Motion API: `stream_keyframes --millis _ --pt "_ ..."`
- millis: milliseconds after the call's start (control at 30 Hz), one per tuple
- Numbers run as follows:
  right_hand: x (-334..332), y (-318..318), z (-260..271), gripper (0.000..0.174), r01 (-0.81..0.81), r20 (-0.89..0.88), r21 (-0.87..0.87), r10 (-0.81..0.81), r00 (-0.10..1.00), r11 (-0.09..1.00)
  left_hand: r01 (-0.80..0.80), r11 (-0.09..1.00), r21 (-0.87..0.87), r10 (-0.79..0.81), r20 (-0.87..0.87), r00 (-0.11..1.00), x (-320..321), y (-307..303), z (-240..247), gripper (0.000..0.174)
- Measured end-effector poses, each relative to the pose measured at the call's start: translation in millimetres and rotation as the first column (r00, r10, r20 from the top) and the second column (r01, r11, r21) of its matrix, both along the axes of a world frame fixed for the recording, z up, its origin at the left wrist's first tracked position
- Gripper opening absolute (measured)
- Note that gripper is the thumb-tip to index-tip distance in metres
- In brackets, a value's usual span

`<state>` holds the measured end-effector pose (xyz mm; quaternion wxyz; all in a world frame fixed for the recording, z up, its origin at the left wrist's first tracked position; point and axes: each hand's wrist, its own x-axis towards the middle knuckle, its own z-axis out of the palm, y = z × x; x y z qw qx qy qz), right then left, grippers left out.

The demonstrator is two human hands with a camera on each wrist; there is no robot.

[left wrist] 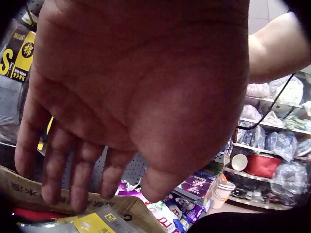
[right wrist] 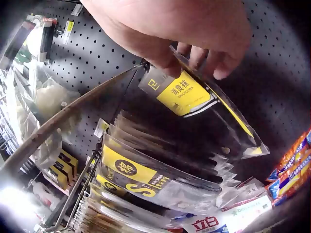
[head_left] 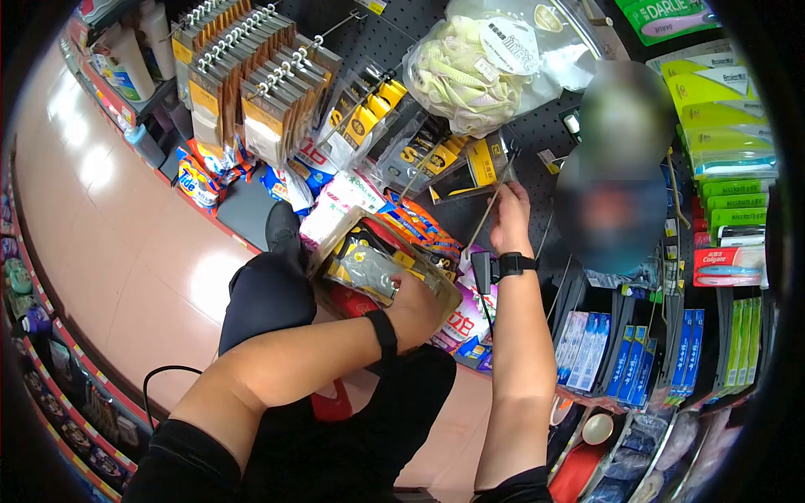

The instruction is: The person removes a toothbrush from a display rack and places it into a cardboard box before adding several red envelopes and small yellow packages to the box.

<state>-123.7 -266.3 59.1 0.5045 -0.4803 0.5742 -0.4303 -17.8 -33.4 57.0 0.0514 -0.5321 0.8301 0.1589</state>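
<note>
My right hand (head_left: 510,220) (right wrist: 184,34) pinches the upper edge of a flat black sock pack (head_left: 484,163) (right wrist: 189,97) with a yellow label, thumb on one face and fingers behind. The pack is beside a metal hook rod (right wrist: 63,119) on the pegboard. Over an open cardboard box (head_left: 449,312) (left wrist: 29,190) is my left hand (head_left: 417,308) (left wrist: 136,87), its fingers loosely extended downward with nothing gripped. Inside the box are grey and yellow sock packs (head_left: 365,264) (left wrist: 95,222). Whether the left fingertips touch them, I cannot tell.
More sock packs (right wrist: 146,170) hang on neighbouring hooks. A mesh bath sponge (head_left: 461,71) hangs above, with toothbrush packs (head_left: 725,126) at the right. Detergent bags (head_left: 344,201) lie behind the box. A bent knee (head_left: 268,293) is left of it.
</note>
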Motion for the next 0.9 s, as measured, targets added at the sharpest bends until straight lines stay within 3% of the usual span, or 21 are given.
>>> stream_keyframes --millis 167,433,700,900 --pt "13 16 18 0.028 -0.055 0.115 0.094 0.044 0.992 0.994 -0.007 1.000 -0.019 0.007 0.000 1.000 -1 1 -4 0.030" --pt "5 28 2 0.028 -0.042 0.226 0.174 0.002 0.974 0.984 -0.020 0.999 -0.038 0.019 -0.022 1.000 -2 -1 -5 0.030" --pt "-1 73 0 0.035 0.024 0.187 0.126 -0.047 0.981 0.992 0.028 1.000 0.015 -0.027 -0.039 0.999 -2 -3 -2 0.031" --pt "-1 118 2 0.031 0.025 0.217 0.144 -0.056 0.975 0.989 0.133 0.991 0.033 -0.126 -0.173 0.977 3 5 -8 0.030"
